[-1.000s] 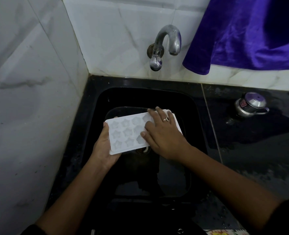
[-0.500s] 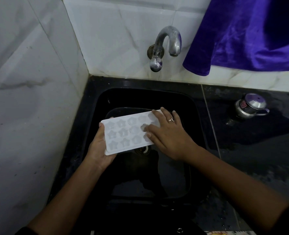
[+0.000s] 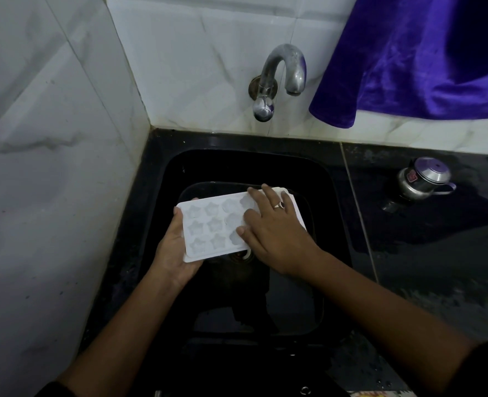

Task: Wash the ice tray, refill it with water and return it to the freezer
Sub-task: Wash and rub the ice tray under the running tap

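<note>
A white ice tray (image 3: 208, 227) with star-shaped cups is held over the black sink (image 3: 334, 202). My left hand (image 3: 174, 247) grips its left end, thumb on the rim and fingers underneath. Spread flat across the tray's right half, my right hand (image 3: 274, 233) presses its straight fingers on the cups and wears a ring. The steel tap (image 3: 280, 78) sticks out of the tiled wall above the sink, and no water runs from it.
A dark basin (image 3: 303, 202) lies in the sink under the tray. On the wet black counter at the right stands a small steel pot with a lid (image 3: 423, 179). A purple cloth (image 3: 414, 58) hangs at the upper right. White tiled walls close the left and back.
My right hand has slid back and forth over the tray's right half. The tray shifted slightly left and then back while my left hand kept its grip.
</note>
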`<action>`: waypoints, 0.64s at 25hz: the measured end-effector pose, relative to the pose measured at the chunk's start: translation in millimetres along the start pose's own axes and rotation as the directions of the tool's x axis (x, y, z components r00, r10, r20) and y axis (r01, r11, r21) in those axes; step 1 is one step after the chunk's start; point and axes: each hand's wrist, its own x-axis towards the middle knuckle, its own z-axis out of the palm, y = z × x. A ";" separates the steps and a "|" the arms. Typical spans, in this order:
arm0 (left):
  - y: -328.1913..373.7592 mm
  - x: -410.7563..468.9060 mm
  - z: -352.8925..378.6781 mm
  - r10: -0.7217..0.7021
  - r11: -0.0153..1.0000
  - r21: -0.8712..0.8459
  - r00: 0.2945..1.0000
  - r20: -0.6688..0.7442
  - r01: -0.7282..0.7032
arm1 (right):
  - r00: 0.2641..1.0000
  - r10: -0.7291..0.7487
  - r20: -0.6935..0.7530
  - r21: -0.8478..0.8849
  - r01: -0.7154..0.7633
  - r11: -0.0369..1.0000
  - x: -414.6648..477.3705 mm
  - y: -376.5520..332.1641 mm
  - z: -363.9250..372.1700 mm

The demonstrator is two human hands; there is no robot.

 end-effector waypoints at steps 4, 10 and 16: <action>5.7 -4.7 2.2 0.000 1.000 0.016 1.000 0.022 0.000 | 1.000 -0.019 -0.014 -0.029 0.018 0.999 -4.9 18.9 -5.9; 4.3 -5.2 8.7 0.021 1.000 -0.013 1.000 0.012 -0.021 | 0.999 -0.042 -0.020 -0.028 0.041 0.999 -6.9 10.4 -2.0; 1.7 -8.4 15.7 0.008 1.000 -0.008 1.000 -0.008 -0.008 | 0.999 0.024 -0.030 0.031 -0.023 0.999 -4.3 -0.4 -0.9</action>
